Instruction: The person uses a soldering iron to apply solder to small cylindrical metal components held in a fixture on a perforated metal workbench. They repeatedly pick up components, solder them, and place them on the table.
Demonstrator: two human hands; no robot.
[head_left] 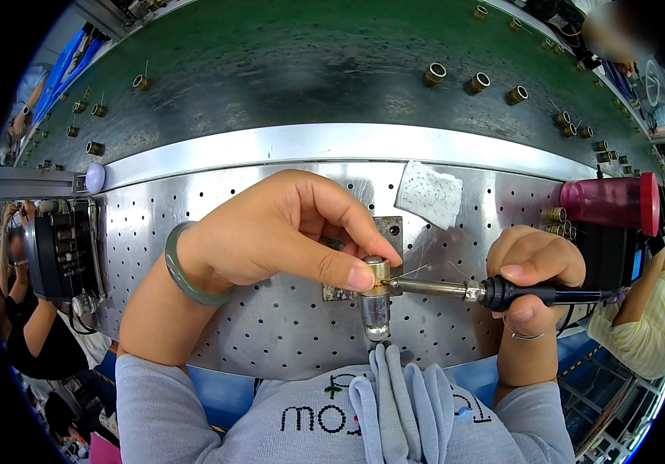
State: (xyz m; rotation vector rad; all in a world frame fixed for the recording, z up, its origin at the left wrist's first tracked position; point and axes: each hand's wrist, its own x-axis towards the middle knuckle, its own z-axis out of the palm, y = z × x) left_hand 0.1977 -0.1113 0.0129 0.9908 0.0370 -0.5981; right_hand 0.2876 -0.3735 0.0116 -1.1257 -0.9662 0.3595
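Note:
My left hand [286, 240], with a green bangle at the wrist, pinches a small brass-coloured cylinder [379, 270] between thumb and index finger. Below the cylinder, toward me, extends a shiny metal post [376, 313] with a rounded end. From the right, my right hand [537, 271] grips the black handle of a soldering iron [494, 293]. Its metal barrel points left, and the tip meets the side of the brass cylinder. Fine wires [416, 271] stick out near the tip. Partly hidden behind my left fingers is a flat metal block [389, 229].
A whitish pad [430, 195] lies on the perforated metal worktop [270, 340]. At right stand a magenta cup [607, 203] and a dark box [603, 251]; at left, a black device [52, 255]. Several brass cylinders [480, 82] stand on the green belt [294, 69] beyond. Other people sit at both sides.

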